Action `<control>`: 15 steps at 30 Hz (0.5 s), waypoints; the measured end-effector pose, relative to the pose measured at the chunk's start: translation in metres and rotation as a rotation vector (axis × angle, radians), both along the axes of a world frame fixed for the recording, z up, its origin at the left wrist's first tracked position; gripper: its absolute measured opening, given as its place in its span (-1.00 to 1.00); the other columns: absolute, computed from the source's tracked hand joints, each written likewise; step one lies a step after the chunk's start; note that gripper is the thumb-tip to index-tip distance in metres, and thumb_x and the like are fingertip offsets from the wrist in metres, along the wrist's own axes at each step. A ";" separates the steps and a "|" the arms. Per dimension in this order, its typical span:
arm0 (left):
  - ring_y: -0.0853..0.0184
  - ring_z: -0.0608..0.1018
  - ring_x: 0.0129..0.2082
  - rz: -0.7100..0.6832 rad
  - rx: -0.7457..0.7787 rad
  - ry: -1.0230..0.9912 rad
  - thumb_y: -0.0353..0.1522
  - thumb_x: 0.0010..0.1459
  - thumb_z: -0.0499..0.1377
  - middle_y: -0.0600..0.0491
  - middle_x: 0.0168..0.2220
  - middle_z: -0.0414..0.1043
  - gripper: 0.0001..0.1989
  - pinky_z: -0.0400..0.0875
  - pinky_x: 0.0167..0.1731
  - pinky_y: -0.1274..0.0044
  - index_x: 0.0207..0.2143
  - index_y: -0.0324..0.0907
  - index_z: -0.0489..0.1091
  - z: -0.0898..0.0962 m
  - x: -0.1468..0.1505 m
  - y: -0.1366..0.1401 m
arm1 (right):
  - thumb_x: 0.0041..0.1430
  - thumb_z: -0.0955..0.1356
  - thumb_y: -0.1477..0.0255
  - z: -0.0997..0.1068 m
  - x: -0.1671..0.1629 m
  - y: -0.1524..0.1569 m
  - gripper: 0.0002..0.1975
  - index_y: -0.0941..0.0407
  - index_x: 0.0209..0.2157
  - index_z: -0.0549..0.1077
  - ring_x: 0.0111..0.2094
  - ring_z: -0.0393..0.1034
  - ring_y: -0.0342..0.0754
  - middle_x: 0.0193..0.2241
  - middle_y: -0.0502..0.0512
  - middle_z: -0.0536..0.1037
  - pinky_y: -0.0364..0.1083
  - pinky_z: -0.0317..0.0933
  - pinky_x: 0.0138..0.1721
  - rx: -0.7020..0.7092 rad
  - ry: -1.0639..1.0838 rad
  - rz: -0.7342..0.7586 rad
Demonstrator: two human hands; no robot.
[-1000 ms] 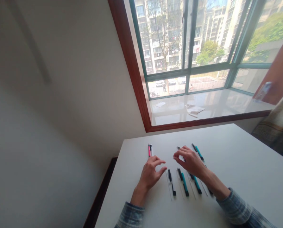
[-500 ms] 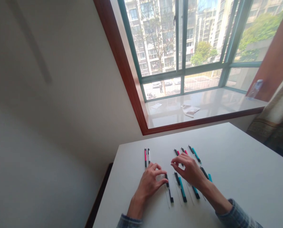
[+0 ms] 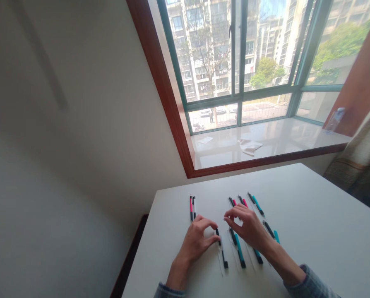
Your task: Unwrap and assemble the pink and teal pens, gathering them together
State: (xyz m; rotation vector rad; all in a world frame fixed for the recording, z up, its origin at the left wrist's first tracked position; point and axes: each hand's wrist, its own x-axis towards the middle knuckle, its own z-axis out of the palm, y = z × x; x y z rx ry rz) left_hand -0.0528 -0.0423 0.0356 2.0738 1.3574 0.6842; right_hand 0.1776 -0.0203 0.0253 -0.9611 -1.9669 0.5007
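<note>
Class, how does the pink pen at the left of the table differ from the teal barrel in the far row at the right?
Colour: the pink pen is pink and black; the teal barrel is mostly teal.
Pose: the pink pen points nearly straight away from the person; the teal barrel slants, near end rightward.
Neighbour: the pink pen lies beside a white pen, the teal barrel beside a black piece.
Shared: both lie on the table.

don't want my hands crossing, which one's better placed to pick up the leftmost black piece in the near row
Probably the left hand: its parted fingers are right at that black piece, while the right hand is farther right, nearer the teal pieces.
</note>
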 end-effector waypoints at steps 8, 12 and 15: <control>0.22 0.51 -0.18 0.045 -0.030 -0.206 -0.39 0.14 0.33 0.04 -0.22 0.59 -0.86 0.36 -0.12 0.43 -0.21 -0.09 0.59 0.011 0.001 -0.007 | 0.35 0.36 0.40 0.004 -0.001 -0.002 -0.88 0.06 -0.28 0.54 -0.33 0.44 -0.01 -0.39 0.04 0.58 -0.03 0.30 -0.21 0.000 0.098 -0.091; 0.23 0.52 -0.16 0.041 0.015 -0.337 -0.39 0.24 0.23 0.00 -0.18 0.58 -0.84 0.37 -0.15 0.44 -0.15 -0.10 0.58 0.010 -0.001 -0.005 | 0.35 0.35 0.31 -0.001 -0.001 -0.002 -0.84 0.05 -0.25 0.57 -0.37 0.43 -0.04 -0.33 0.05 0.62 -0.04 0.32 -0.24 -0.109 0.206 -0.142; 0.24 0.53 -0.16 0.065 0.013 -0.404 -0.39 0.25 0.22 -0.01 -0.17 0.56 -0.83 0.40 -0.10 0.41 -0.12 -0.12 0.56 0.005 0.001 -0.004 | 0.33 0.37 0.28 -0.005 -0.002 -0.001 -0.82 0.04 -0.22 0.59 -0.36 0.47 -0.04 -0.31 0.05 0.65 -0.06 0.34 -0.25 -0.200 0.267 -0.134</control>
